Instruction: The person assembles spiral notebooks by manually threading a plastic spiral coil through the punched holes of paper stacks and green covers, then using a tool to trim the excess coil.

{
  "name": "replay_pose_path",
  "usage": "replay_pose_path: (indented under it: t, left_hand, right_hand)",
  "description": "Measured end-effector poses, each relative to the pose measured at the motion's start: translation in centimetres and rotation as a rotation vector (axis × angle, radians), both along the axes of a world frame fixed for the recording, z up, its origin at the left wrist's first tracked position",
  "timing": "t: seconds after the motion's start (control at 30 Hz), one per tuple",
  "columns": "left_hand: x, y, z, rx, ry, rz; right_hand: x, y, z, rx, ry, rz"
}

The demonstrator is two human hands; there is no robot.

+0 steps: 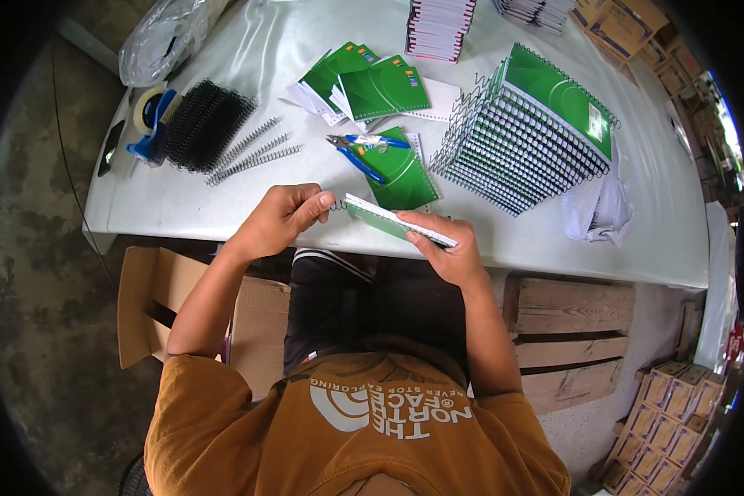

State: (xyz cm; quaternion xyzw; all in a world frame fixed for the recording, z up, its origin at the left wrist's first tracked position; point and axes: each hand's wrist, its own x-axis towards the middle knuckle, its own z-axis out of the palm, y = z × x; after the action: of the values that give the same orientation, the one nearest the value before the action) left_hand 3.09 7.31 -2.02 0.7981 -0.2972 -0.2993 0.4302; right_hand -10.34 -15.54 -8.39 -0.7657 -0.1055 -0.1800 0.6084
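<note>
Over the table's near edge, my right hand grips a small green-covered notebook, holding it tilted with its page edges up. My left hand pinches a black spiral binding coil between thumb and fingers. The coil's far end meets the notebook's left end; how far it is threaded is too small to tell. Just beyond the notebook lies another green notebook, with blue-handled cutting pliers and a blue-and-white tool on it. Several loose coils lie ahead of my left hand.
A dense pile of black coils sits at left beside a blue tape dispenser. Fanned green notebooks lie at the back. A tall stack of spiral-bound notebooks stands at right near a white plastic bag. An open cardboard box is below the table.
</note>
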Motion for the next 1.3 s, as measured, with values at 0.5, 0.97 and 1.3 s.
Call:
replay_pose_path:
  t: [0.5,0.97,1.3]
  left_hand:
    - [0.8,-0.7,1.3,-0.213,-0.274,-0.162]
    - [-4.3,1.2,-8.2,0.08,-1.659,-0.407]
    - [-2.2,0.3,-6.8,-0.194,-1.649,-0.045]
  right_hand:
    - [-0.3,0.1,0.6,0.072,0.04,0.026]
    - [-1.0,4.1,-1.9,-0.104,-0.096,-0.202]
    - [-1.0,5.3,-2.5,-0.205,-0.183,-0.236]
